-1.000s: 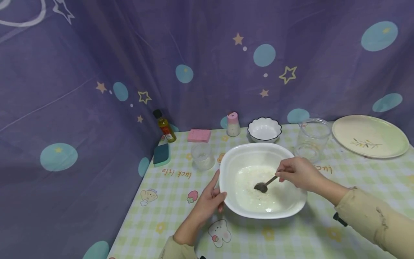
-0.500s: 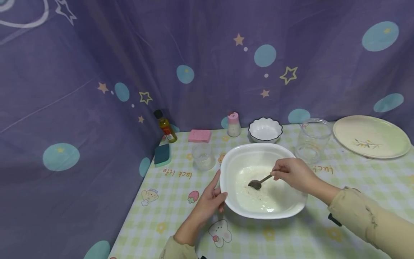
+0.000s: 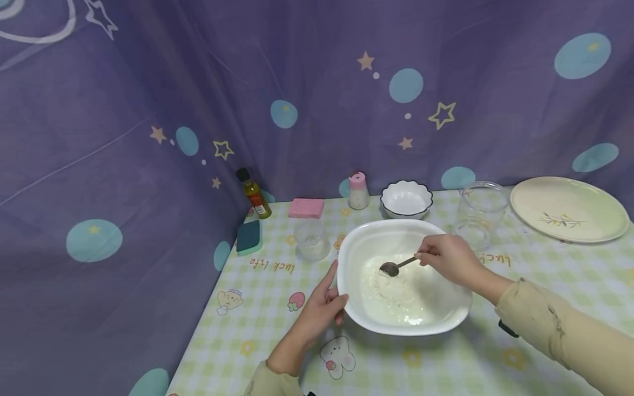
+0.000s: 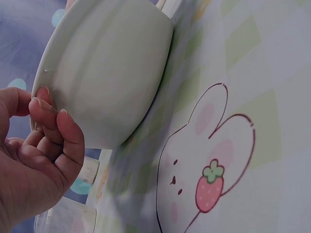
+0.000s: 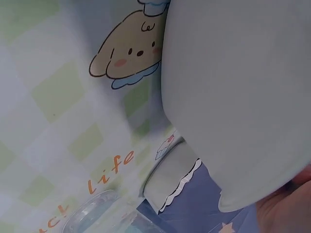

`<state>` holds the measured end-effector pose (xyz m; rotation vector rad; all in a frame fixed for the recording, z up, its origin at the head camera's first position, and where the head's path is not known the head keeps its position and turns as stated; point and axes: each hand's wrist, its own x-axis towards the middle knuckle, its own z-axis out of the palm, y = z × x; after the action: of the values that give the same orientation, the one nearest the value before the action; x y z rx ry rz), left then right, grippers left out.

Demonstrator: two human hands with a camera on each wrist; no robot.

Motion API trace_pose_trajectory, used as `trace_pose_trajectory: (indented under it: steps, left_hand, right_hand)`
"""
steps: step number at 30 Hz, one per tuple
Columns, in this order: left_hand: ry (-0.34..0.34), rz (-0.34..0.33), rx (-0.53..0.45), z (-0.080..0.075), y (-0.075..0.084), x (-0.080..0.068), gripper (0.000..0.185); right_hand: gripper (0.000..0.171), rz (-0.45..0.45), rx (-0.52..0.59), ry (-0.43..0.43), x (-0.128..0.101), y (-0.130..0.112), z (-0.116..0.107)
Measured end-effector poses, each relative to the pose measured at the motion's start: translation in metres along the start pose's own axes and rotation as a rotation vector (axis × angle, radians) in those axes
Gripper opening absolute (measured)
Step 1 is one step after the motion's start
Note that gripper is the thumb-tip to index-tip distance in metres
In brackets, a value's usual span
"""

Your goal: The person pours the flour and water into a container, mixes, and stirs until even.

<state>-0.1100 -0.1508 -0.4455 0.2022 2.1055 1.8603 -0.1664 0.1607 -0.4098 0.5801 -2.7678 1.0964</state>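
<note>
A white basin (image 3: 378, 236) stands on the checked tablecloth and holds pale liquid with whitish, powdery clumps (image 3: 396, 294). At its left side my left hand (image 3: 321, 308) grips the rim; in the left wrist view, curled fingers (image 4: 72, 138) lie against the basin's outer wall (image 4: 112, 73). My right hand (image 3: 453, 261) reaches over the right rim and pinches a dark spoon (image 3: 389, 269) by its handle. The spoon's bowl is at the surface of the mixture. The right wrist view shows mostly the outer wall (image 5: 238, 87) of the basin, and the spoon is hidden there.
Behind the basin stand a clear cup (image 3: 312, 242), a pink-lidded shaker (image 3: 359, 192), a scalloped bowl (image 3: 406, 199) and a clear jar (image 3: 480, 214). A large plate (image 3: 569, 206) lies far right. An oil bottle (image 3: 256, 199), pink sponge (image 3: 306, 208) and green sponge (image 3: 249, 237) are at the left.
My right hand has carried the spoon left and then toward the back of the basin. More pale clumps show on the surface. The left hand keeps its grip on the rim.
</note>
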Motion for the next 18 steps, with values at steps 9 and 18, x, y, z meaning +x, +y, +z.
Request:
trace_pose_trajectory:
  steps: [9, 18]
  left_hand:
    - [-0.007, 0.009, -0.006, 0.0, -0.001, 0.0, 0.077]
    - [0.005, -0.012, -0.001, -0.001, 0.001, 0.0, 0.078]
  right_hand:
    - [0.009, 0.054, -0.058, -0.014, 0.004, 0.002, -0.008]
    - [0.007, 0.049, -0.122, -0.042, 0.001, 0.005, -0.028]
